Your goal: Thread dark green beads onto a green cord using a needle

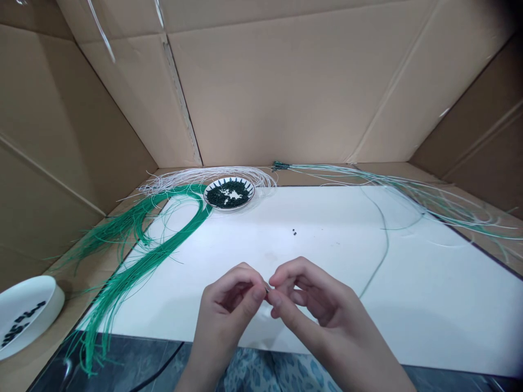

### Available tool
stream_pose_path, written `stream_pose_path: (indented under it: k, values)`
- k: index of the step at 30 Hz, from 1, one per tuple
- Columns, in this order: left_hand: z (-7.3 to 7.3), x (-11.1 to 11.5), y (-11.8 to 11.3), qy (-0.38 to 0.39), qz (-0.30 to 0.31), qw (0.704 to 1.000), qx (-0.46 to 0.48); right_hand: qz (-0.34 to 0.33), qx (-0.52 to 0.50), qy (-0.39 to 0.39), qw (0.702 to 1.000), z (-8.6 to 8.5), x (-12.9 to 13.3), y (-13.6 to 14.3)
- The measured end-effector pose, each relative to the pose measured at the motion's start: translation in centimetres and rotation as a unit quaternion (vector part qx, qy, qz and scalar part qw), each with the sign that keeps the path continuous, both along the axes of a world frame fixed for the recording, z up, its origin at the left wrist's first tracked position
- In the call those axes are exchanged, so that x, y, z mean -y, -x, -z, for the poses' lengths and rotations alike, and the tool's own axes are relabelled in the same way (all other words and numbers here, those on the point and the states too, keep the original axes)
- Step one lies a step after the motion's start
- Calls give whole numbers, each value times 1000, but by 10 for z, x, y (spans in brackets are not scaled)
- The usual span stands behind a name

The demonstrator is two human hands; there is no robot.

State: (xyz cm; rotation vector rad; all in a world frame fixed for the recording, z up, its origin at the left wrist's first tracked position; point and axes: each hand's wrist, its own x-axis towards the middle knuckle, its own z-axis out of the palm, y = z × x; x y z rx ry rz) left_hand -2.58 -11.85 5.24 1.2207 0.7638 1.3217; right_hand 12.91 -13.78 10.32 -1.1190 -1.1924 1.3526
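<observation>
My left hand [229, 299] is closed in a pinch, thumb against forefinger. A tiny dark bead [267, 291] shows at its fingertips. Facing it, my right hand [314, 302] has curled fingers, with thumb and forefinger tips close to the bead; what they grip is too small to make out. A thin green strand [385, 245] curves over the white board [408, 326] and disappears behind my right hand. Two or three dark beads [294, 232] lie loose beyond my hands. Farther back, a patterned dish [208, 197] holds many dark green beads.
Green strands [163, 253] spread along the left, with white strands [196, 175] behind them. A bundle with a dark beaded end [281, 165] trails right along the back. The white bowl [55, 296] at left holds black pieces. Cardboard walls [286, 87] enclose the board.
</observation>
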Motion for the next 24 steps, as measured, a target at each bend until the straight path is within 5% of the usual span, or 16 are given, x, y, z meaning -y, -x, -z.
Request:
stream_pose_path:
  k: [8,24]
  values:
    - [-9,4,-9,61,-50,997,21,-15,-14,13,1000,2,0,-2]
    - [-5,2,-3,46,-13,999,-5,-20,-5,9,1000,0,0,-3]
